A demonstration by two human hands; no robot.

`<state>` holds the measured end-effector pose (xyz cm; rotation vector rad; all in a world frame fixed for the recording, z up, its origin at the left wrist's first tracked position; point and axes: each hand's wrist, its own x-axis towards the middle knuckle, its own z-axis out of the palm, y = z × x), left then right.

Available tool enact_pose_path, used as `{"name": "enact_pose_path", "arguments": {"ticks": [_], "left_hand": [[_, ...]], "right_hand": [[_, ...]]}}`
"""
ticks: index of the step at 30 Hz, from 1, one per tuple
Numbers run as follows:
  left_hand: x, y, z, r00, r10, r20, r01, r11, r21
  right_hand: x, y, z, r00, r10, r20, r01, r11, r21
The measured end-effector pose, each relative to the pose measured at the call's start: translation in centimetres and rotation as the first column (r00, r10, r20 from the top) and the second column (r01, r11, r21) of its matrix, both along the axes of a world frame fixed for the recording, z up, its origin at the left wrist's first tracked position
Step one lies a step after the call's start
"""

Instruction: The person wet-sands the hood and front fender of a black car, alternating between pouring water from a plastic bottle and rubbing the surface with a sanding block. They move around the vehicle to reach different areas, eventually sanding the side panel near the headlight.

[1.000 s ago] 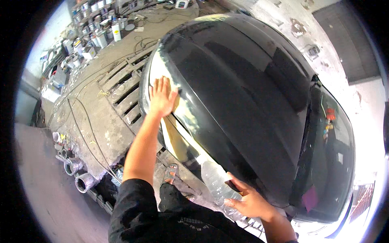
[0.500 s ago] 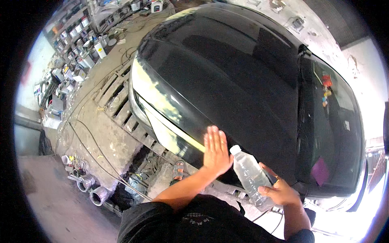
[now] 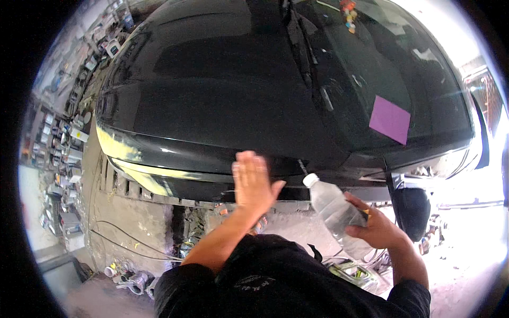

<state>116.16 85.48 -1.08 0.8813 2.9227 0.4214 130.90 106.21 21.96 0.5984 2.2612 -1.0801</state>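
Note:
My left hand (image 3: 253,183) is open, its palm down and fingers stretched out together over the near side edge of a black car hood (image 3: 212,100). I cannot tell whether it touches the paint. My right hand (image 3: 379,227) grips a clear plastic bottle (image 3: 331,208) with a white cap, holding it tilted with the cap toward the car. A thin bright streak, perhaps water, shows just beyond the cap. Pale yellow patches (image 3: 119,146) mark the front corner and fender of the car.
A purple sheet (image 3: 391,120) lies on the windshield (image 3: 371,58). The side mirror (image 3: 412,212) sticks out near my right arm. Several cans and containers (image 3: 69,153) stand along the left wall, and cables (image 3: 132,241) run over the floor.
My view has turned and shifted along the car toward the windshield. My left hand stays flat by the fender edge, now nearer the windshield; my right hand still holds the tilted bottle.

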Motion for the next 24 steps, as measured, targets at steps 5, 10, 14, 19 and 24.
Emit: {"name": "enact_pose_path", "arguments": {"ticks": [5, 10, 14, 19, 24], "left_hand": [[6.1, 10.6, 0.7, 0.866, -0.495, -0.070, 0.500, 0.860, 0.098], [6.7, 11.5, 1.7, 0.907, -0.413, -0.081, 0.420, 0.889, 0.179], [0.1, 7.3, 3.9, 0.941, -0.264, -0.212, 0.285, 0.956, 0.074], [-7.0, 7.8, 5.5, 0.955, -0.058, -0.290, 0.102, 0.985, 0.138], [-4.0, 13.5, 6.9, 0.888, -0.384, -0.253, 0.428, 0.892, 0.149]], "right_hand": [[6.6, 4.4, -0.7, 0.957, -0.290, -0.028, 0.278, 0.937, -0.214], [9.5, 5.8, -1.0, 0.923, -0.372, -0.104, 0.310, 0.874, -0.373], [8.0, 5.2, -0.6, 0.971, -0.221, -0.089, 0.198, 0.956, -0.216], [6.8, 4.3, -0.3, 0.989, -0.101, -0.110, 0.080, 0.981, -0.178], [6.0, 3.4, -0.2, 0.938, -0.305, -0.164, 0.251, 0.925, -0.285]]}}
